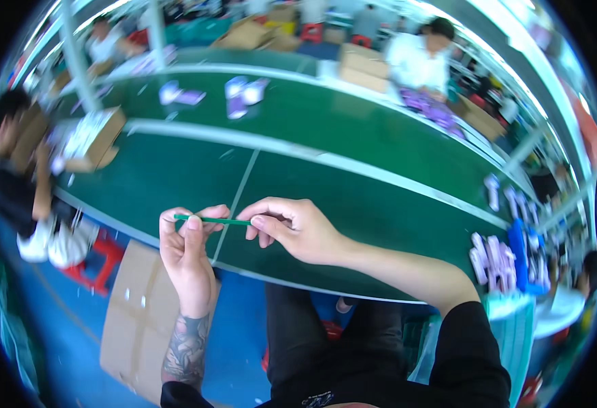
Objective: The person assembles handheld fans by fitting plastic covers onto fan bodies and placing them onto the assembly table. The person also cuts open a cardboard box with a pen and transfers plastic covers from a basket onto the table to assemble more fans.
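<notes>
- Green strip (218,220) sits at frame centre, held level above the bench (353,177).
- Left hand (188,255) fingers pinch its left end; right hand (293,228) fingers pinch its right end.
- Judged step: strip pulled taut; next move needs a steady two-handed grip.

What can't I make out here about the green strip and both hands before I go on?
- Green strip, head view: its ends are hidden inside the fingers of the left hand and right hand; its material is too thin to tell.
- Right fingertips: curled under the palm, grip unseen.
- Purple items at the table's right rim: blurred and bent by the fisheye.
- Open box, far left: contents blurred.
</notes>
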### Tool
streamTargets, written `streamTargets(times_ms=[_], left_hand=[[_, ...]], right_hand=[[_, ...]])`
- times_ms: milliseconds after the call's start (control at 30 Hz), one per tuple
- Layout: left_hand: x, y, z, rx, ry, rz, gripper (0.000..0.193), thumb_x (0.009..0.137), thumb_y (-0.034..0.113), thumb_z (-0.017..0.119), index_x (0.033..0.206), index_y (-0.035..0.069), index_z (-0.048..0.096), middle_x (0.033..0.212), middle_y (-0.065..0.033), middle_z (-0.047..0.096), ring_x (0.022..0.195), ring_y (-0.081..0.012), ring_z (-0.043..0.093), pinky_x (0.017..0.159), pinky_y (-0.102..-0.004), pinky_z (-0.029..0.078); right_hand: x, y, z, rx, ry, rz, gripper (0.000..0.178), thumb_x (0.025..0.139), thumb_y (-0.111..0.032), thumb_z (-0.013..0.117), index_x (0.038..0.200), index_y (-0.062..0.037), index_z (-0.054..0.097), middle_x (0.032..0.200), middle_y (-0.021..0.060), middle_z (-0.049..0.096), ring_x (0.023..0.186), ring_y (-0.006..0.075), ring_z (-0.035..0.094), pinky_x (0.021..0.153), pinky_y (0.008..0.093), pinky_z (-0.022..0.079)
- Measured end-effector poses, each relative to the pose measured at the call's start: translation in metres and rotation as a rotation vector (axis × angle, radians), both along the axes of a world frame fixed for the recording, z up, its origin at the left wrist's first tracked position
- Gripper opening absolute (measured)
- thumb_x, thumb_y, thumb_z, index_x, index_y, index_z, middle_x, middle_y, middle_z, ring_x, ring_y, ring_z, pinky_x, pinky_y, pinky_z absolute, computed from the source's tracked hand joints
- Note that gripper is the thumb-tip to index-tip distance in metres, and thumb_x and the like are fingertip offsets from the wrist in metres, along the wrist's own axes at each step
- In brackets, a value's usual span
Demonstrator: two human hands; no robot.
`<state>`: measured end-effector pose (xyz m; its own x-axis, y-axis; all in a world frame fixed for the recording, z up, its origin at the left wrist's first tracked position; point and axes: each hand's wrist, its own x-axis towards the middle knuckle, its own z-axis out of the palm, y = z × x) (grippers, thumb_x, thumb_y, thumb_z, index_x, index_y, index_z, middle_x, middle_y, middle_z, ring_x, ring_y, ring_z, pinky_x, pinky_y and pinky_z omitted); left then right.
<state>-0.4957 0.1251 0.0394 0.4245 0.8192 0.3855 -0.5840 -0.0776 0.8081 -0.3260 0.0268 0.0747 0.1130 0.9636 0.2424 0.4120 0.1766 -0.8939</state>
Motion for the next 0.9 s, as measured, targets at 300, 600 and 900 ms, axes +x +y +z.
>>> streamTargets(times_ms=[300, 600, 900], left_hand=[[0.188, -0.038, 0.043, 0.109, 0.131, -0.473, 0.013, 0.104, 0.011, 0.051, 0.113, 0.004, 0.057, 0.105, -0.0154, 0.071, 0.090, -0.0210, 0.069, 0.085, -0.0289, 0.052], [0.284, -0.033, -0.082, 0.760, 0.510, -0.315, 0.011, 0.097, 0.006, 0.053, 0.101, 0.003, 0.063, 0.079, -0.0061, 0.069, 0.068, -0.0168, 0.064, 0.066, -0.0284, 0.051], [0.279, -0.028, -0.078, 0.532, 0.543, -0.477, 0.012, 0.096, 0.003, 0.052, 0.102, 0.002, 0.062, 0.081, -0.0067, 0.068, 0.071, -0.0150, 0.061, 0.068, -0.0263, 0.050]], right_hand=[[0.140, -0.209, 0.148, 0.358, -0.465, -1.064, 0.020, 0.098, -0.005, 0.061, 0.116, -0.0026, 0.070, 0.093, 0.0077, 0.071, 0.073, 0.0113, 0.064, 0.069, 0.0251, 0.057], [0.217, -0.250, 0.294, 0.493, -0.970, -1.339, 0.030, 0.102, -0.020, 0.057, 0.125, -0.0045, 0.069, 0.112, 0.0116, 0.073, 0.104, 0.0190, 0.070, 0.090, 0.0303, 0.055], [0.317, -0.094, 0.367, 0.568, -2.064, -1.781, 0.017, 0.086, -0.019, 0.065, 0.094, -0.0065, 0.073, 0.091, 0.0170, 0.073, 0.081, 0.0373, 0.069, 0.075, 0.0455, 0.053]])
